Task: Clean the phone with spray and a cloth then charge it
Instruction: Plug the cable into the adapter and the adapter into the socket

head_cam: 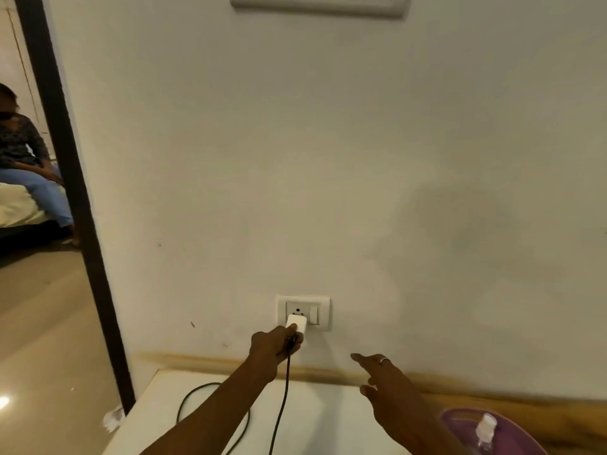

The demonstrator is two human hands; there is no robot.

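Charger adapter held at the wall socket

Spray bottle point(485, 431) lies on a purple cloth point(460, 421) at the near right edge of the white table point(328, 415). A black cable point(281, 402) runs from the near edge up to the charger adapter point(297, 325). The left hand point(274, 344) grips the adapter, its long axis pointing into the socket plate point(303, 312) low on the wall. The right hand point(386, 385) hovers empty, fingers spread, just right of it. Bare wall rises above.
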